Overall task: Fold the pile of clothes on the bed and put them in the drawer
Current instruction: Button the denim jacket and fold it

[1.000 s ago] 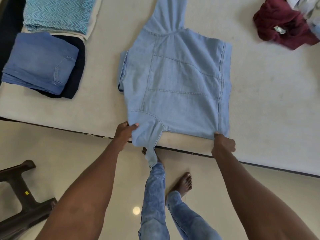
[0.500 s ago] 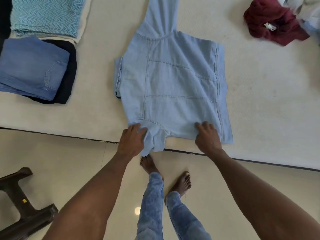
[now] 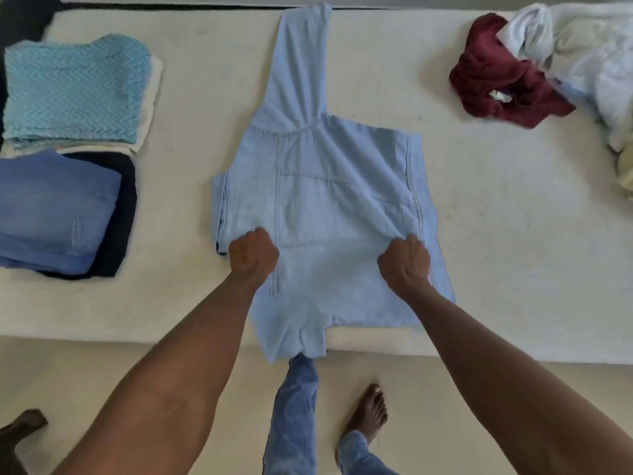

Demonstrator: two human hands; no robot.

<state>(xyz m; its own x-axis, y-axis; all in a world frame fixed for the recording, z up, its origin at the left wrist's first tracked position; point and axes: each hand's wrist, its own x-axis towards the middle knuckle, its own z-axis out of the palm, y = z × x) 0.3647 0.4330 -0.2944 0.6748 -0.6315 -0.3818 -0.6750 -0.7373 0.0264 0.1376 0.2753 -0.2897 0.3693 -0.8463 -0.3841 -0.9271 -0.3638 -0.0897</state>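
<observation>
Midway through folding, both hands, left hand [image 3: 253, 257] and right hand [image 3: 404, 264], pinch bunched cloth on the light-blue hooded garment [image 3: 325, 207]; next, probably fold its hem toward the hood.

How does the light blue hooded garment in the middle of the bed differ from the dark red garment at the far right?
The light blue hooded garment lies spread flat; the dark red garment lies crumpled in a heap. The light blue one covers more of the bed. The left hand and right hand grip the blue one; nothing holds the red one. Both lie on the bed, not yet folded.
</observation>
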